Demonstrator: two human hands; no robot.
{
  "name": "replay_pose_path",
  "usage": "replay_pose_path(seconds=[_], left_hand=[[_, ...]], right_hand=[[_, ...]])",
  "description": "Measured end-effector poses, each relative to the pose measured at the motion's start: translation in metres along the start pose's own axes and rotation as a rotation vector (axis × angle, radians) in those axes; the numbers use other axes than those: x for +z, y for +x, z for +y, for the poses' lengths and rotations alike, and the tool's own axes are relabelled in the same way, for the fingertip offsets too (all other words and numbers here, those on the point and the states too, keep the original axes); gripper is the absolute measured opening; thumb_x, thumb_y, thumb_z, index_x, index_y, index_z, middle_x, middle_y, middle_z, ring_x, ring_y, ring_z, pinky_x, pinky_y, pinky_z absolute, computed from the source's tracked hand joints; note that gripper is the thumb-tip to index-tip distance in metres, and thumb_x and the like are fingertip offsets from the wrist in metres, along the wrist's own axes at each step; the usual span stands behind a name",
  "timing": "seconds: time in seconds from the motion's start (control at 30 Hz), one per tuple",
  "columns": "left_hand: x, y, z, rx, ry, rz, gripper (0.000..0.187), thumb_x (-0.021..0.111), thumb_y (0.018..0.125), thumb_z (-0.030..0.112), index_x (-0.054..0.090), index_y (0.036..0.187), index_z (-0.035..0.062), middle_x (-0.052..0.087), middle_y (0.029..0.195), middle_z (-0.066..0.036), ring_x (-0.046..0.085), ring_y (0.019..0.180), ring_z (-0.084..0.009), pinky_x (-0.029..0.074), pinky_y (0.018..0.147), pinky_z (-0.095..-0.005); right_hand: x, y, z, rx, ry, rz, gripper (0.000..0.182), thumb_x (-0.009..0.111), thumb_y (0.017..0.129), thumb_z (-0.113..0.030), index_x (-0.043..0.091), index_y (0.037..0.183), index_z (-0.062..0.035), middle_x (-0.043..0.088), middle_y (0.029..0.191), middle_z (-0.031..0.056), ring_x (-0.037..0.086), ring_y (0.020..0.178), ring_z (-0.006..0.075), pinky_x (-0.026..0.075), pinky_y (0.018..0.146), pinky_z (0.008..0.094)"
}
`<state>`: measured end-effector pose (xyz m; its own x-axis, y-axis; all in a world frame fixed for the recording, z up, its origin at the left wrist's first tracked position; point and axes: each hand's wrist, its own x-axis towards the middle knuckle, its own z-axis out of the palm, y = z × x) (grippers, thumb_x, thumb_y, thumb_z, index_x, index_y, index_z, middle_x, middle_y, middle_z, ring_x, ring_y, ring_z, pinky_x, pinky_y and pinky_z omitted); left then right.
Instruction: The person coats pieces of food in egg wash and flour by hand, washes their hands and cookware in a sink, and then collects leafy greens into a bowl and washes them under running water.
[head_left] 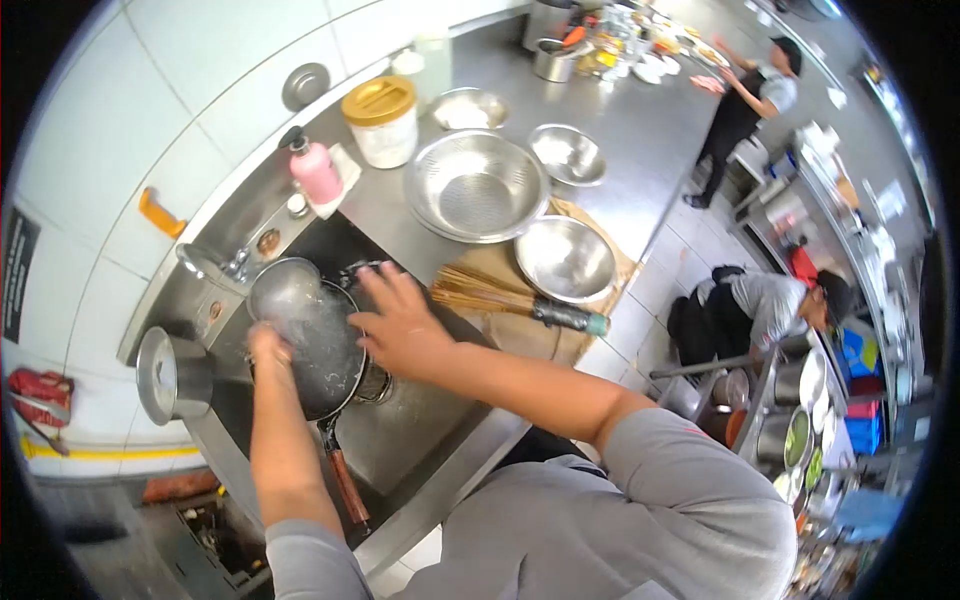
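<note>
A dark wok (335,365) with a wooden handle (347,485) sits in the steel sink area, its inside wet and speckled with foam or droplets. A round grey metal vessel (285,288) is at its far edge, blurred by mist or water. My left hand (270,347) is at the wok's left side, fingers bent and closed; whatever they hold is hidden. Over the wok's right rim, my right hand (400,325) is open with its fingers spread, holding nothing. A faucet (215,262) stands behind the wok. A bamboo brush (500,295) lies to the right.
A steel pot (175,375) stands left of the wok. Behind are a pink pump bottle (316,172), a gold-lidded tub (382,122), a perforated basin (477,185) and steel bowls (567,258). One person (750,110) stands at the far counter; another (765,310) bends at the right.
</note>
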<state>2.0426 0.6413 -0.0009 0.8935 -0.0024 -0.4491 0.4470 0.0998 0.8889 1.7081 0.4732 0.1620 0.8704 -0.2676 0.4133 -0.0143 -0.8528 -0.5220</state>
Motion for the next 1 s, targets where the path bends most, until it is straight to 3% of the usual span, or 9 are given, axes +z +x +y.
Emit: replay_pose_path(seconds=[0.13, 0.23, 0.33, 0.57, 0.67, 0.7, 0.8, 0.9, 1.0], left_hand=[[0.010, 0.044, 0.059, 0.288, -0.095, -0.457, 0.017, 0.051, 0.098, 0.011, 0.066, 0.095, 0.0029, 0.066, 0.080, -0.006, 0.065, 0.079, -0.0217, 0.050, 0.064, -0.0375], [0.025, -0.015, 0.103, 1.173, 0.909, -0.091, 0.011, 0.059, 0.090, 0.012, 0.066, 0.087, 0.0039, 0.067, 0.079, -0.012, 0.066, 0.083, -0.0321, 0.049, 0.070, -0.0465], [0.012, -0.097, 0.145, 1.517, 1.238, 0.098, 0.013, 0.067, 0.082, 0.018, 0.067, 0.090, 0.0074, 0.068, 0.085, -0.014, 0.065, 0.085, -0.0395, 0.049, 0.074, -0.0540], [-0.020, -0.106, 0.178, 1.141, 1.289, 0.006, 0.026, 0.061, 0.094, 0.025, 0.068, 0.102, 0.0015, 0.072, 0.099, -0.020, 0.069, 0.097, -0.0401, 0.054, 0.083, -0.0546], [-0.034, -0.035, 0.161, 0.323, 0.941, -0.325, 0.036, 0.061, 0.095, 0.022, 0.060, 0.117, -0.0068, 0.070, 0.100, -0.025, 0.071, 0.096, -0.0372, 0.060, 0.076, -0.0530], [-0.042, -0.042, 0.146, 0.217, 0.605, -0.372, 0.036, 0.061, 0.095, 0.016, 0.056, 0.125, -0.0035, 0.064, 0.112, -0.021, 0.068, 0.101, -0.0343, 0.063, 0.070, -0.0489], [-0.066, 0.006, 0.095, 0.023, 0.223, -0.522, 0.037, 0.066, 0.097, 0.018, 0.056, 0.130, 0.0055, 0.060, 0.121, -0.012, 0.062, 0.110, -0.0280, 0.058, 0.087, -0.0491], [-0.051, 0.045, 0.060, 0.007, 0.058, -0.605, 0.030, 0.068, 0.097, 0.019, 0.065, 0.124, 0.0067, 0.071, 0.112, -0.008, 0.068, 0.085, -0.0166, 0.054, 0.067, -0.0260], [-0.017, 0.055, 0.058, -0.045, 0.139, -0.649, 0.024, 0.068, 0.098, 0.031, 0.064, 0.116, 0.0151, 0.067, 0.100, -0.003, 0.064, 0.082, -0.0109, 0.051, 0.058, -0.0279]], right_hand=[[-0.066, -0.084, 0.008, 0.136, -0.165, 0.212, 0.032, 0.078, 0.081, -0.016, 0.075, 0.112, -0.0142, 0.038, 0.154, 0.0238, 0.030, 0.144, 0.0508, 0.031, 0.117, 0.0571], [-0.095, -0.151, 0.014, 0.161, -0.352, 0.357, 0.032, 0.080, 0.074, -0.010, 0.074, 0.105, -0.0105, 0.042, 0.150, 0.0259, 0.036, 0.141, 0.0502, 0.031, 0.116, 0.0569], [-0.114, -0.228, 0.013, 0.293, -0.491, 0.417, 0.045, 0.080, 0.074, -0.006, 0.070, 0.117, -0.0119, 0.038, 0.154, 0.0277, 0.036, 0.142, 0.0465, 0.031, 0.116, 0.0544], [-0.092, -0.506, 0.052, 1.054, -0.473, 0.230, 0.057, 0.071, 0.087, -0.010, 0.049, 0.140, -0.0036, 0.042, 0.148, 0.0301, 0.042, 0.136, 0.0468, 0.038, 0.112, 0.0491], [-0.055, -0.648, 0.041, 1.608, -0.143, -0.723, 0.062, 0.058, 0.095, -0.048, 0.061, 0.135, -0.0008, 0.056, 0.141, 0.0254, 0.052, 0.132, 0.0442, 0.039, 0.113, 0.0491], [-0.007, -0.757, 0.068, 1.009, -0.381, -1.196, 0.057, 0.056, 0.097, -0.050, 0.068, 0.126, -0.0021, 0.063, 0.134, 0.0228, 0.057, 0.128, 0.0398, 0.043, 0.109, 0.0492], [-0.040, -0.753, -0.092, 1.380, 0.045, -0.664, 0.049, 0.056, 0.098, -0.048, 0.072, 0.123, -0.0097, 0.066, 0.131, 0.0193, 0.061, 0.125, 0.0346, 0.048, 0.103, 0.0496], [-0.029, -0.761, -0.146, 1.709, 0.103, -0.640, 0.034, 0.062, 0.092, -0.037, 0.076, 0.114, -0.0161, 0.070, 0.125, 0.0151, 0.066, 0.116, 0.0319, 0.053, 0.094, 0.0492], [0.040, -0.851, -0.127, 1.872, -0.025, -0.734, 0.033, 0.061, 0.089, -0.025, 0.075, 0.117, -0.0148, 0.069, 0.127, 0.0121, 0.066, 0.117, 0.0287, 0.054, 0.095, 0.0442]])
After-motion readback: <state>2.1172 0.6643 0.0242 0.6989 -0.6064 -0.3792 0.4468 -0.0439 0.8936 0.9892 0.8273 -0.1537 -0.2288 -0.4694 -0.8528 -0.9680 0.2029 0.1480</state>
